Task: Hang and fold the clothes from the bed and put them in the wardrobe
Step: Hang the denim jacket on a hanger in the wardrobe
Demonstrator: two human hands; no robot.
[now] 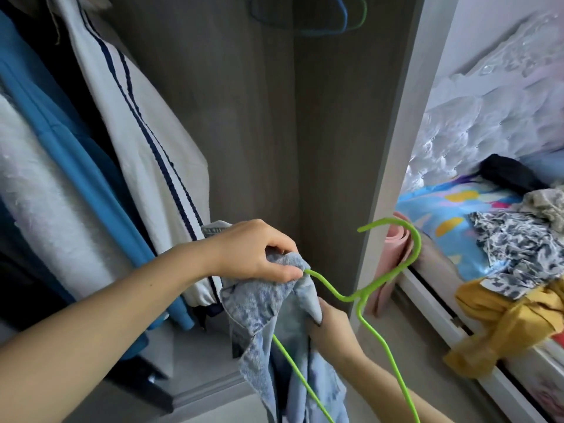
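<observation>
My left hand (259, 254) pinches the shoulder of a light blue denim garment (274, 303) against one arm of a lime green hanger (378, 279). My right hand (332, 325) grips the denim lower down, partly hidden by the cloth. The hanger's hook points up and to the right. The open wardrobe (274, 132) stands straight ahead. On the bed (442, 218) at the right lie a black-and-white patterned garment (518, 239), a mustard yellow one (512, 315), a black one (506, 174) and a beige one (546, 203).
A white garment with navy stripes (137, 123), a blue one (61, 123) and a white fluffy one (39, 190) hang at the left in the wardrobe. Empty blue and green hangers (329, 22) hang at the top. A rolled pink mat (393, 257) leans by the wardrobe's side panel (406, 117).
</observation>
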